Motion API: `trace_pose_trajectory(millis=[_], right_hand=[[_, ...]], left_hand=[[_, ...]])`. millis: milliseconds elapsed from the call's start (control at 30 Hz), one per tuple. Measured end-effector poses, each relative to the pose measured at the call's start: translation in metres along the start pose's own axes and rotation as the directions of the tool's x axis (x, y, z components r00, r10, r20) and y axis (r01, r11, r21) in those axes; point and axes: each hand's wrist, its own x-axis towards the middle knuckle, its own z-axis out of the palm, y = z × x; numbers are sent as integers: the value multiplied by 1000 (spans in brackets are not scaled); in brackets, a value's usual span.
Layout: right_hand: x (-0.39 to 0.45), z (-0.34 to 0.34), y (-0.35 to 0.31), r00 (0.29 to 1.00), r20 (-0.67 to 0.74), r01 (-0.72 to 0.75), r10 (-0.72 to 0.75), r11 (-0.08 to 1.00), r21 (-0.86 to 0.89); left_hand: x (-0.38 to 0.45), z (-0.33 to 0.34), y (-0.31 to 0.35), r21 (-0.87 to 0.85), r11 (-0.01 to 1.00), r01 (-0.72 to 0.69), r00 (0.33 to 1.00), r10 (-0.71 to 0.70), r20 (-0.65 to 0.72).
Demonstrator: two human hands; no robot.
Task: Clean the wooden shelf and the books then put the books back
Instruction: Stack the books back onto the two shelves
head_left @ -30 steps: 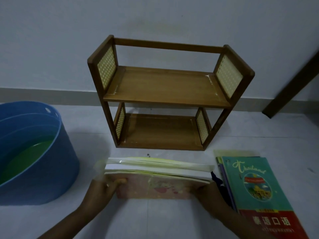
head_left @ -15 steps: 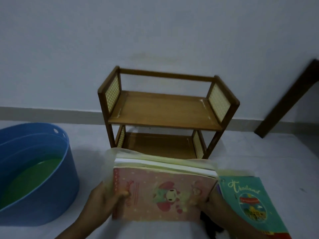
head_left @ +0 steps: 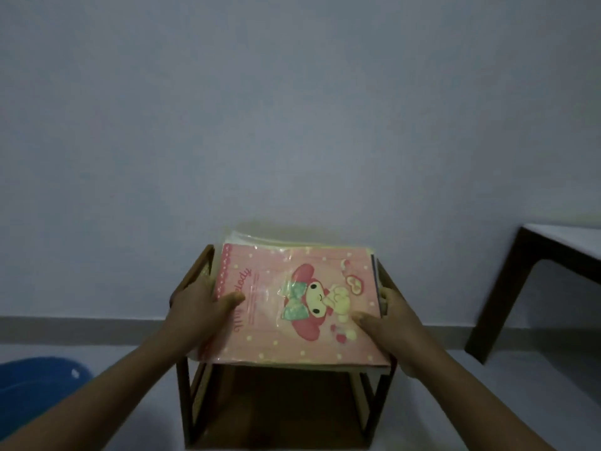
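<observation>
Both hands held one stack of books (head_left: 299, 304) over the top tier of the wooden shelf (head_left: 190, 402): the left hand (head_left: 201, 307) clamped its left edge with the thumb laid across the pink cartoon-cover notebook on top, and the right hand (head_left: 390, 323) closed on the right edge, thumb likewise on the cover. The stack sat low between the shelf's side panels, its near edge jutting out past the front of the tier; whether the bottom book already rested on the board could not be told, since the stack hid it. The pile was loose — thin plastic-sleeved items showed at the far edge, and a darker book edge stuck out on the right — so the likeliest trouble was the slippery sleeves sliding out backward against the wall if the stack were tipped or pushed in hard. Letting go with so much overhang at the front could have let the pile tilt forward and spill to the floor. The fit between the side panels looked tight, so fingers or a protruding cover could have caught on a panel and skewed the pile. A blue basin (head_left: 39, 382) stood at the lower left, well apart, and a dark-legged table (head_left: 520, 288) to the right.
</observation>
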Motion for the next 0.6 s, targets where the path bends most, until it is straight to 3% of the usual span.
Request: trace_pose_trajectory(millis=[233,467,600], right_hand=[[42,26,25,993,-97,-75,64,991,-114],[58,41,61,991,-117,-86,59,966,-242],[59,40,67,996,-91,-24,-3,955,-295]], left_hand=[[38,29,-26,6,990,138,976,-137,167],[53,55,-47,62,990,129,948,-141,285],[51,57,-54,118,991,65,973,-89,214]])
